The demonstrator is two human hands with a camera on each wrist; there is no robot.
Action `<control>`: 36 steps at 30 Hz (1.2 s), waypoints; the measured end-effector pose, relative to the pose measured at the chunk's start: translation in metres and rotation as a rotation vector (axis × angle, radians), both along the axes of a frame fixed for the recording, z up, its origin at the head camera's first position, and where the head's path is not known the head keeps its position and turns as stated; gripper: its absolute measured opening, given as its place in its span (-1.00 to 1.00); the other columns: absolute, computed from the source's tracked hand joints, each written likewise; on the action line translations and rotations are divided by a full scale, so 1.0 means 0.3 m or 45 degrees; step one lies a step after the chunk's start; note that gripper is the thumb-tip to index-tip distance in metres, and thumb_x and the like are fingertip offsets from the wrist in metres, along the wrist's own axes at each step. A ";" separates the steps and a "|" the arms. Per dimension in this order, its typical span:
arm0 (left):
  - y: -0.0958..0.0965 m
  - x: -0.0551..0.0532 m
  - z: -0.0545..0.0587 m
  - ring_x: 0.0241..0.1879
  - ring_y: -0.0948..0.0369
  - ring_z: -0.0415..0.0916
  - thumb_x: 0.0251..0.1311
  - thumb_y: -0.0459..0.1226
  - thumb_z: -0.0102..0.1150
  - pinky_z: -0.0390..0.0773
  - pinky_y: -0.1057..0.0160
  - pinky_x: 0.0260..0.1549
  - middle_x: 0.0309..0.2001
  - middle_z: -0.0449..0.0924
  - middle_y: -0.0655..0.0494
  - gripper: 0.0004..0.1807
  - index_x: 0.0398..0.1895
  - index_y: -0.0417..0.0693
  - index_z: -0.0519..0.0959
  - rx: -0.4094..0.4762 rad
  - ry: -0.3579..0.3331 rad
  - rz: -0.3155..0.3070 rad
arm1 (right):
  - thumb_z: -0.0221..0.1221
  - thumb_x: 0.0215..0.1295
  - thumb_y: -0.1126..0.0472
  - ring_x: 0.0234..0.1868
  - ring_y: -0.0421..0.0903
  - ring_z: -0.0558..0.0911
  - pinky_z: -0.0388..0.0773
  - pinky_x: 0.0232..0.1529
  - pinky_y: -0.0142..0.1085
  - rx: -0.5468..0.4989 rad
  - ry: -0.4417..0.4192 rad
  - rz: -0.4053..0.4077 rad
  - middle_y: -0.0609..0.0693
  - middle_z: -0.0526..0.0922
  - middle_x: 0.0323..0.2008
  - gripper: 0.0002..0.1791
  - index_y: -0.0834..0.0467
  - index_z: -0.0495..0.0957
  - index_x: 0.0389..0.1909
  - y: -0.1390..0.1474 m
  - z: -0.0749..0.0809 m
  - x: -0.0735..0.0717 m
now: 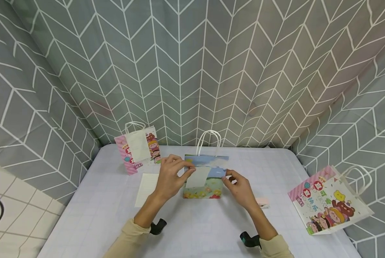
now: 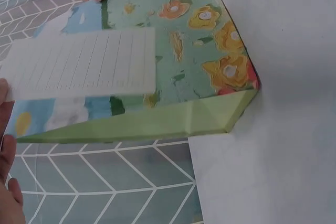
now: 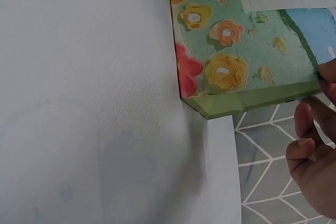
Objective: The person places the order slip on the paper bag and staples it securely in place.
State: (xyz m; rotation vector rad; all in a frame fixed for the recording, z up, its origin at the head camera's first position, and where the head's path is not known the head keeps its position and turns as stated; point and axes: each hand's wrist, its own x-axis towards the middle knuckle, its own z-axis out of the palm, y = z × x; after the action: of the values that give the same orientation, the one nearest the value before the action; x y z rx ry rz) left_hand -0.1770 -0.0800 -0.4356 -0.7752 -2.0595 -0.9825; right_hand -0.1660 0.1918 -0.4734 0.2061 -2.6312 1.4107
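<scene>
A paper gift bag (image 1: 213, 190) with painted flowers and white cord handles stands upright at the middle of the table. Against its front lies a small sheet of lined paper (image 2: 94, 64), which spans the sky and meadow print. My left hand (image 1: 171, 177) pinches the sheet's upper edge between thumb and fingers, near the bag's left side. On the other side, my right hand (image 1: 239, 188) pinches the bag's right edge with thumb and fingertips. The right wrist view shows that thumb on the bag's front face and the fingers behind its green side fold.
A pink striped cartoon bag (image 1: 129, 166) with a white sheet on its front stands at the back left. Another cartoon bag (image 1: 329, 206) leans at the table's right edge. White paper (image 1: 144, 191) lies left of the flowered bag; a small pink object (image 1: 262, 201) lies right.
</scene>
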 end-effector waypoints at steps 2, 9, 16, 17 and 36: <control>0.003 -0.003 -0.004 -0.17 0.18 0.43 0.03 -0.24 0.53 0.22 0.01 -0.08 -0.35 0.74 0.26 -0.86 -0.33 0.11 0.75 0.023 0.012 0.017 | 0.26 0.38 0.10 -0.15 -0.07 0.57 0.48 -0.23 -0.32 -0.004 -0.015 0.013 0.17 0.58 0.24 -0.83 0.06 0.65 -0.10 -0.005 0.002 0.003; 0.010 -0.013 -0.007 0.03 0.05 0.36 0.02 -0.19 0.55 0.19 -0.10 0.04 -0.09 0.63 0.15 -0.86 -0.37 0.11 0.74 0.065 0.071 0.086 | 0.26 0.37 0.11 -0.16 -0.10 0.55 0.48 -0.23 -0.33 -0.015 -0.034 0.047 0.14 0.61 0.22 -0.85 0.04 0.66 -0.12 -0.024 0.011 0.014; 0.011 -0.023 -0.018 0.15 -0.01 0.33 0.05 -0.18 0.54 0.17 -0.14 0.14 0.10 0.54 0.04 -0.86 -0.38 0.10 0.73 0.125 0.020 0.088 | 0.28 0.34 0.13 -0.17 -0.11 0.54 0.46 -0.24 -0.35 -0.025 -0.036 0.057 0.12 0.63 0.18 -0.86 0.03 0.67 -0.13 -0.036 0.010 0.019; 0.012 -0.024 -0.019 0.16 -0.01 0.35 0.05 -0.19 0.54 0.18 -0.15 0.15 0.10 0.55 0.04 -0.86 -0.37 0.10 0.72 0.136 0.014 0.077 | 0.28 0.34 0.13 -0.18 -0.11 0.53 0.45 -0.24 -0.35 -0.023 -0.035 0.057 0.12 0.63 0.18 -0.87 0.03 0.67 -0.13 -0.037 0.008 0.019; 0.025 -0.035 -0.045 -0.17 0.20 0.66 0.12 -0.27 0.49 0.41 0.09 -0.07 -0.27 0.74 0.20 -0.88 -0.29 0.03 0.72 0.283 -0.016 0.026 | 0.30 0.35 0.12 -0.20 -0.12 0.51 0.42 -0.25 -0.35 0.002 -0.024 0.097 0.10 0.63 0.19 -0.86 0.02 0.66 -0.12 -0.044 0.002 0.036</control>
State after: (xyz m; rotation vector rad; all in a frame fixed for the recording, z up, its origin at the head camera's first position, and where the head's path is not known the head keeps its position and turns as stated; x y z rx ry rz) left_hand -0.1875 -0.0726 -0.4491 -0.6316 -1.9242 -1.1830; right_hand -0.1553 0.1785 -0.4728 0.2977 -2.6666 1.4403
